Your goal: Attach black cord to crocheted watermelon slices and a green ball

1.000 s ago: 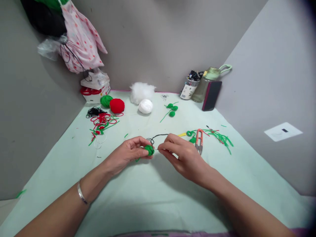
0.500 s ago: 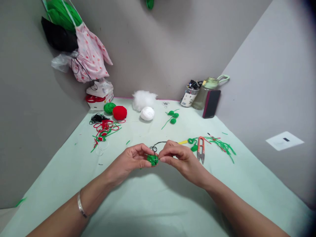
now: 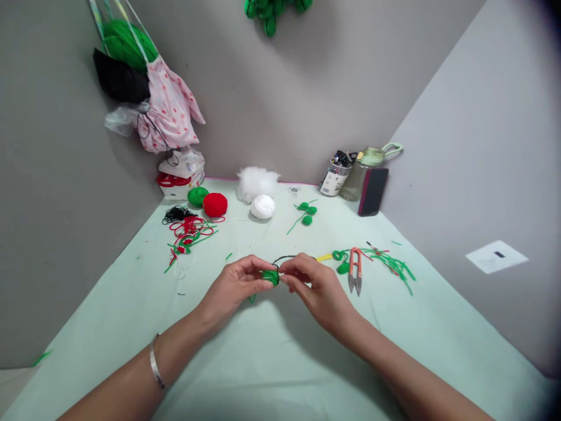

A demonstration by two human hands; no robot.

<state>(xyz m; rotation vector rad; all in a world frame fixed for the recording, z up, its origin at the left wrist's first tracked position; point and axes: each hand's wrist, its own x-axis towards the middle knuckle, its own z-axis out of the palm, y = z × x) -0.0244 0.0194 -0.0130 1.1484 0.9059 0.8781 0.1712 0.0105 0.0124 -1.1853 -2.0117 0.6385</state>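
Over the pale green cloth, my left hand pinches a small green yarn piece between thumb and fingers. My right hand meets it from the right, fingertips pinched tight against the same piece; a needle, if there is one, is too small to see. A black thread loops up and back from the piece between the two hands. A silver bracelet sits on my left wrist.
Orange thread snips and green yarn scraps lie right of my hands. Red, green and white yarn balls, white stuffing and tangled threads sit farther back. A bottle, jar and dark case stand in the corner.
My right hand has closed in from the right until its fingertips touch the green piece. The view has tilted upward a little, showing more of the wall.
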